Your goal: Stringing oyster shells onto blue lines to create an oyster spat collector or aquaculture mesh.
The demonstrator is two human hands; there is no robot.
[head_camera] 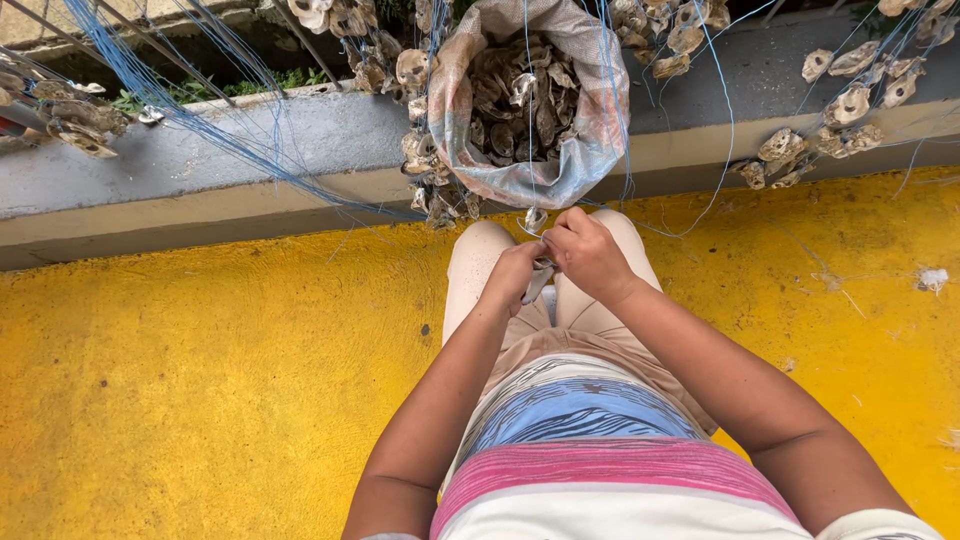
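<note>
Between your fingers, over your lap: one grey shell (537, 283), pinched by your left hand (515, 277), fingers narrow around it. Your right hand (588, 253) closes on a blue string (610, 100) at the shell's top, likely for threading. Just beyond the fingers: an open sack (590, 140) of shells. Either side: strung shells (850, 100) on the ledge (250, 150).

1 head-worn camera looks steeply down, close over the lap, facing the yellow floor (200, 380) and grey curb (230, 150).
</note>
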